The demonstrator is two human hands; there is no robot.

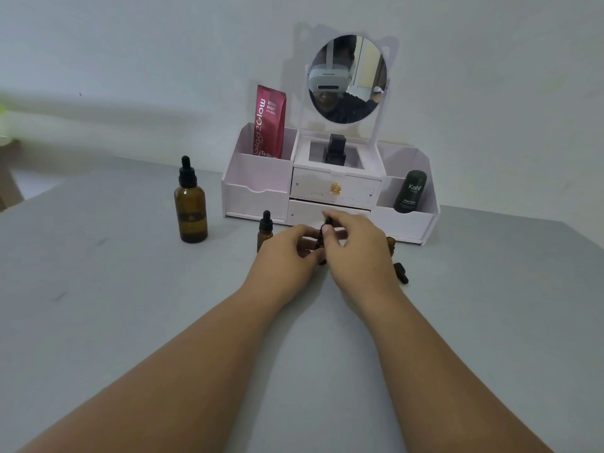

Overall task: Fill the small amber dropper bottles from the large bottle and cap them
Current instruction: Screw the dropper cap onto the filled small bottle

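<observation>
The left hand point(287, 253) curls its fingers round a small amber bottle point(321, 246), the right hand point(356, 243) pinches the dropper cap point(327, 221) on top, so this looks like capping; next, twist it tight.

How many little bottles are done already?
One looks done: a small capped bottle stands by the organizer. In hand: the left hand holds a second small bottle while the right hand pinches its dropper cap. Left: an open small bottle beside a loose dropper cap on the table. Fill levels cannot be seen.
</observation>
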